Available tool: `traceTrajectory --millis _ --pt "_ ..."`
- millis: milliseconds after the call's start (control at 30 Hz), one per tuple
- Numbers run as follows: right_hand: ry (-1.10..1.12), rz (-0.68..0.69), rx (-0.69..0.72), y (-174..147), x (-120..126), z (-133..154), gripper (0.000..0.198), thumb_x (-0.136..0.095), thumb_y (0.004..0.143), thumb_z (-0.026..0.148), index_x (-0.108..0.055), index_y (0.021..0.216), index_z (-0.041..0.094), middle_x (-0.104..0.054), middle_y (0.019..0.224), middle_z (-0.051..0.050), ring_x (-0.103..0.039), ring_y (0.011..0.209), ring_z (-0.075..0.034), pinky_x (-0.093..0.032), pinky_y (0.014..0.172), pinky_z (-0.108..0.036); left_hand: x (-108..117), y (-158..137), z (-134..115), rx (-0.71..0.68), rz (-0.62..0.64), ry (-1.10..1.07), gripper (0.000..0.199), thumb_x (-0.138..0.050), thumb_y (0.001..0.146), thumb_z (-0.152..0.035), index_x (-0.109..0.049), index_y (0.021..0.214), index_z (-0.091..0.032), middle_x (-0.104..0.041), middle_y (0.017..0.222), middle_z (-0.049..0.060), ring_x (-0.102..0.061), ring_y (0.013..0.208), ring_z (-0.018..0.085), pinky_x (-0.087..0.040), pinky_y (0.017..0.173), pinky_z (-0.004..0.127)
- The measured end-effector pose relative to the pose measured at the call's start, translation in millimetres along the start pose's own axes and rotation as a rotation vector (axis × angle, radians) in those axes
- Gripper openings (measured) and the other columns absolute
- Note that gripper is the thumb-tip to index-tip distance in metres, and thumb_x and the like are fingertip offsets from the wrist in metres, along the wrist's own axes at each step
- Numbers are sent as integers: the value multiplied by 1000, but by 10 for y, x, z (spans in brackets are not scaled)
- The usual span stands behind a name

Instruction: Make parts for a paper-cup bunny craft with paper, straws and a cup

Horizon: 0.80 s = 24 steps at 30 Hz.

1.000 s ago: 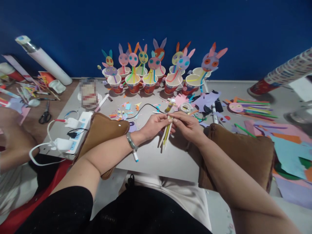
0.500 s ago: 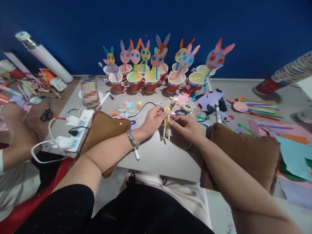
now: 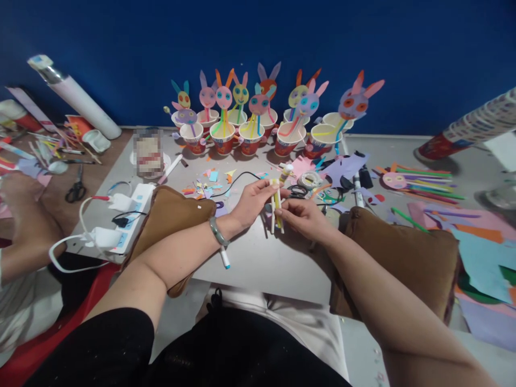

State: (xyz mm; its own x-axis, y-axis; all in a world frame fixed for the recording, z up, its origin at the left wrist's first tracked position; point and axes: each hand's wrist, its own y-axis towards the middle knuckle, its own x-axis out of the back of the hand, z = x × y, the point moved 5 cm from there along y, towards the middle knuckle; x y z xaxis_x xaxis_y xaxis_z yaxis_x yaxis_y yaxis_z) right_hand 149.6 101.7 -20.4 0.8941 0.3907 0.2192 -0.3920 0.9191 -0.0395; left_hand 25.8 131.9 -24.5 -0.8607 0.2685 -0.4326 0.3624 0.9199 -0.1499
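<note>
Between two brown cushions, a person's left hand pinches the upper end of a bundle of pale and yellow strips above a gray desk, while the right hand grips it lower down. Beyond lie a white-capped tube and purple paper; farther back, paper cups hold rabbit-faced figures before a blue wall.

slim pale and yellow strips, apparently joined on top, point downward between the hands.
</note>
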Motion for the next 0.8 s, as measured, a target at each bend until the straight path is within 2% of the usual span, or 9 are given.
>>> traceTrajectory --millis 100,400,500,600,700,800 --pt "15 13 -13 -2 -19 0 45 -66 82 58 -59 66 17 -46 43 6 -37 39 -6 -26 38 -22 -9 7 25 20 26 3 41 -73 76 -49 -67 94 -12 -75 84 8 -70 80 16 -53 77 28" --pt "68 94 -48 -26 -39 -26 44 -66 82 57 -61 68 16 -47 46 5 -37 38 -6 -25 38 -22 -22 -33 -1 11 58 38 45 -70 77 -55 -65 95 -13 -74 80 6 -70 75 15 -53 67 24" --pt "49 138 -39 -33 -64 -19 45 -65 83 58 -60 65 17 -46 45 5 -37 38 -6 -25 39 -23 -37 -53 -14 -8 96 51 45 -69 78 -55 -64 94 -13 -73 78 6 -69 72 14 -53 64 23" --pt "-7 119 -26 -31 -27 -1 46 -63 84 59 -61 66 17 -49 47 4 -41 39 -8 -28 41 -23 -14 -48 -6 -36 69 77 46 -67 79 -57 -63 95 -14 -72 77 5 -67 67 13 -51 60 22" --pt "-179 -13 40 -28 154 50 44 -59 87 57 -63 68 17 -54 51 2 -45 44 -9 -33 46 -24 29 -29 11 -48 -6 85 46 -64 81 -58 -61 96 -15 -70 74 3 -65 62 12 -50 58 22" --pt "-492 -338 124 -54 498 109 36 -58 88 49 -66 73 17 -56 55 1 -47 51 -11 -35 54 -25 36 -27 16 -31 -56 45 39 -62 85 -53 -57 95 -15 -66 69 1 -64 60 11 -52 60 22"
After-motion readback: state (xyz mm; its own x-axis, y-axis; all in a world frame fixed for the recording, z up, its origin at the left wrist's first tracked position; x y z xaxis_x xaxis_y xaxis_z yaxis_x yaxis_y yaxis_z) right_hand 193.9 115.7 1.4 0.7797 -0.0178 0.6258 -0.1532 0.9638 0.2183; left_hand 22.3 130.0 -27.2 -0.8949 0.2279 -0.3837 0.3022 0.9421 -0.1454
